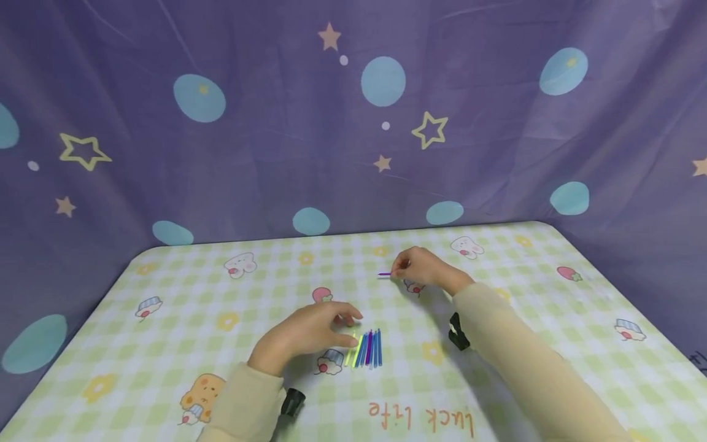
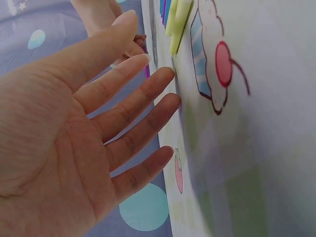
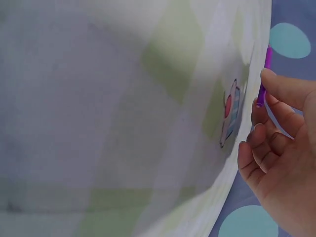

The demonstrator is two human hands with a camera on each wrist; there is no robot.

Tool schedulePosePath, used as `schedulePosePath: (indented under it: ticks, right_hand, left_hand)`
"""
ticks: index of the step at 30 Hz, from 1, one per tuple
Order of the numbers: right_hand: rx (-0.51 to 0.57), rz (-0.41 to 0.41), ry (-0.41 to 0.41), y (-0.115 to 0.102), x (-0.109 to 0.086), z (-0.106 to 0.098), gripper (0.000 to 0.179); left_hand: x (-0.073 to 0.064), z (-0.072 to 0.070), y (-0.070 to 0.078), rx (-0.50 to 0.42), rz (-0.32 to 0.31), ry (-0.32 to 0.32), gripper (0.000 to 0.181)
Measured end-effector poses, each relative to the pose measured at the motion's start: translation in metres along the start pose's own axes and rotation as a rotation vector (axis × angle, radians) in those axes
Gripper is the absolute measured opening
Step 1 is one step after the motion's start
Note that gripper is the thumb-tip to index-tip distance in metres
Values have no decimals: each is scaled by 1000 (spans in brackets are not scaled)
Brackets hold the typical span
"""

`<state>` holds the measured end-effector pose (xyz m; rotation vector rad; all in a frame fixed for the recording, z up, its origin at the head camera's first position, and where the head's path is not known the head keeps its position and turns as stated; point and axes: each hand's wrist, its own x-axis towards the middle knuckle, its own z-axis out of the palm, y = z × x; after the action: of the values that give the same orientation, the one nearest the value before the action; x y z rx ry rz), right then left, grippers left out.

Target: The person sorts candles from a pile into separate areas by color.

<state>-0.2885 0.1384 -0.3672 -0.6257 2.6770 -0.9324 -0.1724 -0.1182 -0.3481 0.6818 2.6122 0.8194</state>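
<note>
My right hand [image 1: 424, 267] pinches a thin purple stick [image 3: 265, 79] between thumb and fingers, over the far middle of the table. In the right wrist view the stick has a narrow tip at one end and a round, tube-like end at the other. Nearer to me, a row of thin sticks [image 1: 368, 350] in yellow, blue and purple lies side by side. My left hand [image 1: 313, 328] hovers at the row's left side, holding nothing, with its thumb close over the yellow sticks [image 2: 178, 22]. Its fingers are spread and relaxed in the left wrist view.
A green-and-white checked tablecloth [image 1: 182, 331] with printed cakes, flowers and bears covers the table. Behind it hangs a purple curtain [image 1: 265, 153] with stars and blue ovals. A black wrist-camera piece [image 1: 293, 403] shows at the left sleeve, another [image 1: 458, 332] at the right.
</note>
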Motion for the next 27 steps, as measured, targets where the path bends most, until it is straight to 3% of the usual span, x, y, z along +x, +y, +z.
schedulePosePath:
  ticks: [9,19,27]
  right_hand:
    - [-37,22,-13,7,4,2,9]
    - [12,7,-22,8,3,0,13]
    - [17,-40,8,6,-9,-9,18]
  left_hand:
    - [0,2,-1,-43,25,-8,23]
    - [1,3,0,-41,4,-7,23]
    - [0,5,1,-48,-7,-13,24]
